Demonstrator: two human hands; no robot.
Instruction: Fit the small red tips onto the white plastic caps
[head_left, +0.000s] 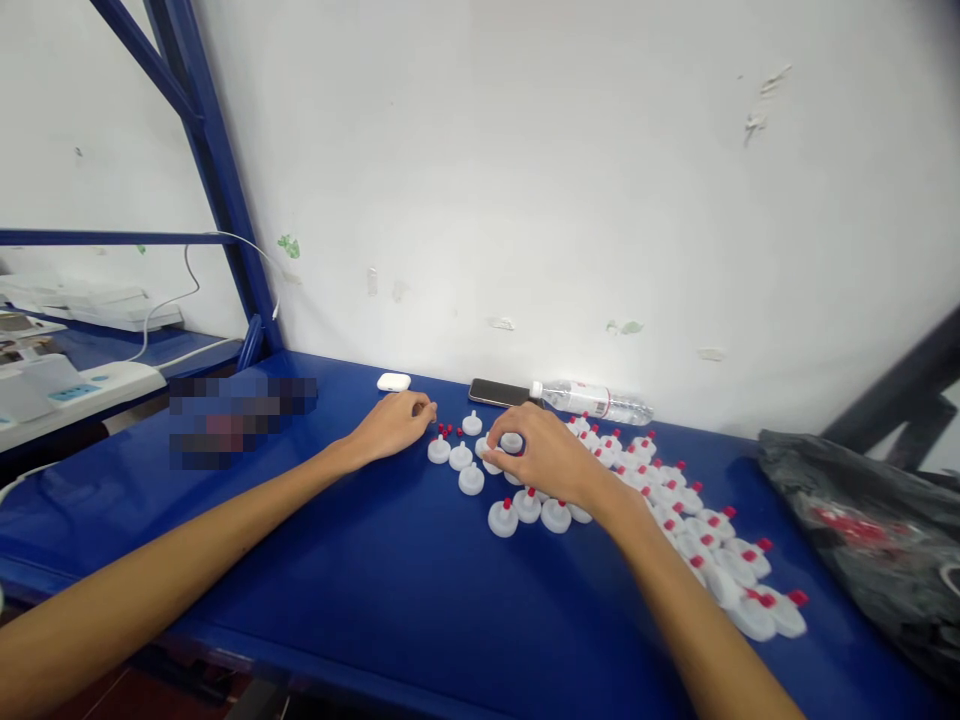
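Two hands reach in over white spouted lids near the middle of the surface.
The lids sit flat-side down, spouts pointing up, their long axes near vertical; red-tipped lids spread from the middle toward the near right corner. The left hand, arm stretched from the near left corner, bends palm-down beside loose red caps; its fingertips are drawn close, but I cannot tell whether they clamp anything. The right hand arches over the lids, thumb and forefinger curved at one; whether that grip is clamped on it, I cannot tell.
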